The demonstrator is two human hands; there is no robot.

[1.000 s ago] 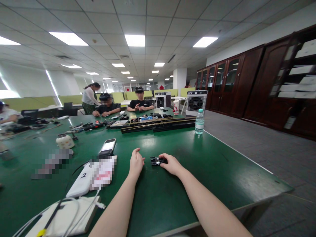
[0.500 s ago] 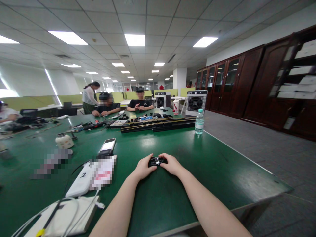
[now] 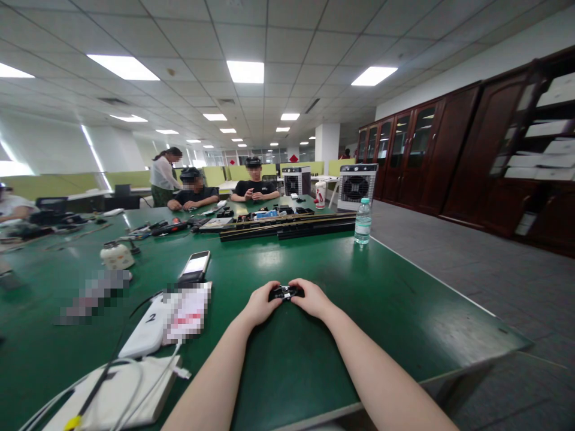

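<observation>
Both of my hands grip a small black object with white and silvery parts (image 3: 286,292), low over the green table (image 3: 296,371). Its exact kind is too small to make out. My left hand (image 3: 262,302) curls round the left end, thumb at the near side and fingers at the far side. On the right end, my right hand (image 3: 312,297) holds it in the same way. The fingers cover both ends, so only the middle of the object shows between them.
Left of my arms lie a phone (image 3: 196,266), a white power bank (image 3: 146,329) marked 2 and a white box (image 3: 153,395) with cables. A water bottle (image 3: 363,221) stands at the right edge, near long black rails (image 3: 314,227). Other people (image 3: 254,185) sit across the table.
My left fingers have shifted slightly on the black object, and a little more of its middle shows. My right hand stays almost still.
</observation>
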